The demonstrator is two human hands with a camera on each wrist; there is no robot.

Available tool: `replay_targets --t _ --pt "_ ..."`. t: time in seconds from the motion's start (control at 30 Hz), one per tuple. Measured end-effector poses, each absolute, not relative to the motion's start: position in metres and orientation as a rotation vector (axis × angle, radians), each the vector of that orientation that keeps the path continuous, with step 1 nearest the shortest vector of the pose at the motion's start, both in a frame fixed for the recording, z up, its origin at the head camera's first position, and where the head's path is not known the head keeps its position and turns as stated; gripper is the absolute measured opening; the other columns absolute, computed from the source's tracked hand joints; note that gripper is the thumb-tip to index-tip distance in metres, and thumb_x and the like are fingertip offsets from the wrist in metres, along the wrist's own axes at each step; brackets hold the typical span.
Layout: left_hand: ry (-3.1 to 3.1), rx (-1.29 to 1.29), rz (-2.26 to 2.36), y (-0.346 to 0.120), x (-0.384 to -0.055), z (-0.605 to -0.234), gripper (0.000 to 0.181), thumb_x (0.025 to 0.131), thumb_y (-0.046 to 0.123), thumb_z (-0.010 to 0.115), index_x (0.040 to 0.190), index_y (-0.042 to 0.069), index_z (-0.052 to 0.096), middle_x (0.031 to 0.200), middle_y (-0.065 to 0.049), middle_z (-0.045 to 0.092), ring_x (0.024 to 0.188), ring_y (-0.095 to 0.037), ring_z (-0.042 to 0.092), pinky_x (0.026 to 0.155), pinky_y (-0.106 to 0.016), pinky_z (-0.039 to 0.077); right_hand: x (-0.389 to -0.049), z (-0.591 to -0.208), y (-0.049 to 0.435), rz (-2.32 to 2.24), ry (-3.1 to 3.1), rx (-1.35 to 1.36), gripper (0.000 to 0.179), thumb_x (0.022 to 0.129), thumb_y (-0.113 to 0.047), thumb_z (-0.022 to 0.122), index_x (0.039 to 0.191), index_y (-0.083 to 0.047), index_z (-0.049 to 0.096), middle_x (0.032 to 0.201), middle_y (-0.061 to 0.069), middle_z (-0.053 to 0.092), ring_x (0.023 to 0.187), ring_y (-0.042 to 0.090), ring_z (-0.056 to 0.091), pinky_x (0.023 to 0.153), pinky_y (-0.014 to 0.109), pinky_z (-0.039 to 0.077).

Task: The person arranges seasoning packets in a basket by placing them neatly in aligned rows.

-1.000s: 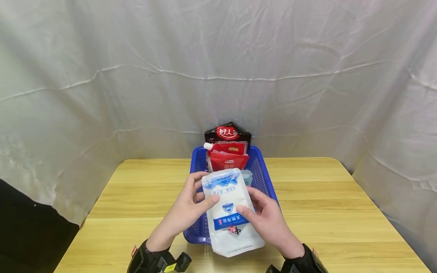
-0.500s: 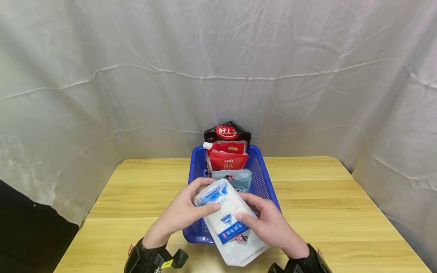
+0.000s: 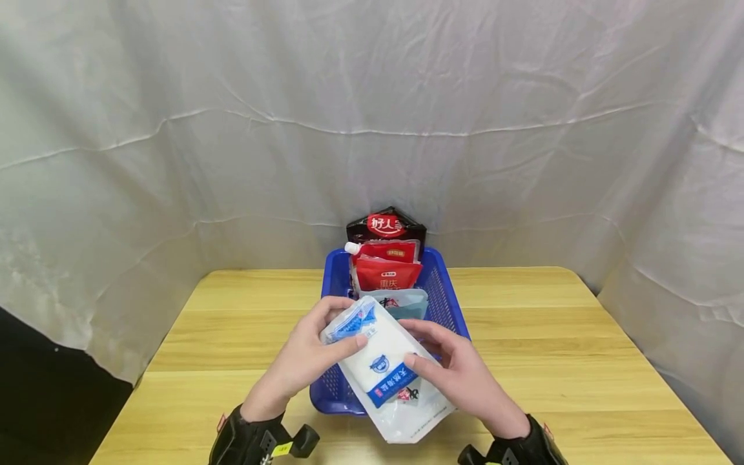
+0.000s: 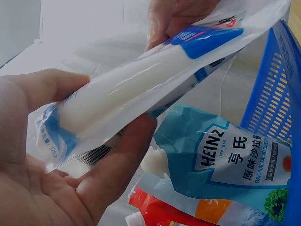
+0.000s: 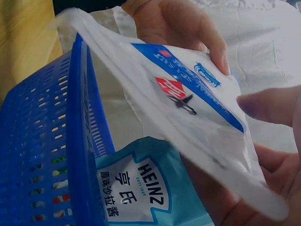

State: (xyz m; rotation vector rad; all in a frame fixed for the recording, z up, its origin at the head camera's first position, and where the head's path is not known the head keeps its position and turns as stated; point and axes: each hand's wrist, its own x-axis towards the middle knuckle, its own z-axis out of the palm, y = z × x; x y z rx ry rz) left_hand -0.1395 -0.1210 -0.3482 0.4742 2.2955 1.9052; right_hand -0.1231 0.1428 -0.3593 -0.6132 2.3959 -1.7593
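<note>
Both hands hold a white and blue bag of sea salt (image 3: 380,378) slantwise over the near part of the blue basket (image 3: 332,394). The left hand (image 3: 305,355) grips its upper left end, thumb on the front and fingers behind, as the left wrist view shows of the bag (image 4: 122,94). At the other side edge, the right hand (image 3: 459,381) pinches it, with the thumb on the printed face (image 5: 207,80). Most fingers of the right hand are hidden behind the bag. Beneath it, a light-blue Heinz salad dressing pouch (image 4: 216,155) stands in the basket.
Behind the Heinz pouch, red pouches (image 3: 388,274), one with a white spout cap, stand in the basket. A black packet (image 3: 386,226) rises at its far end. The wooden table (image 3: 540,342) extends on both sides, with a grey cloth (image 3: 372,129) behind.
The salt bag has turned, its top swinging left and its lower end right. More of the light-blue pouch shows. Both hands keep their hold on the bag.
</note>
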Motion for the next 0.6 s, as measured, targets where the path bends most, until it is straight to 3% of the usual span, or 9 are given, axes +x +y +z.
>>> replay_targets --t 0.47,0.6 --pt "2.282 0.289 2.143 -0.124 -0.138 -0.340 0.052 0.092 0.006 0.073 0.135 0.000 0.046 0.117 -0.021 0.062 0.095 -0.026 0.071 0.078 -0.035 0.064 -0.118 -0.359 0.131 -2.212 2.253 -0.190 0.045 0.103 -0.015 0.065 0.146 -0.009 0.053 0.137 0.016 0.065 0.114 0.020 0.069 0.092 0.026 0.058" --pt "2.263 0.277 2.167 -0.125 -0.138 -0.340 0.050 0.092 0.004 0.070 0.133 -0.001 0.044 0.119 -0.023 0.064 0.095 -0.026 0.072 0.079 -0.034 0.064 -0.117 -0.361 0.126 -2.287 2.192 -0.117 0.047 0.102 -0.015 0.066 0.147 -0.012 0.052 0.132 0.017 0.066 0.103 0.022 0.073 0.083 0.030 0.062"
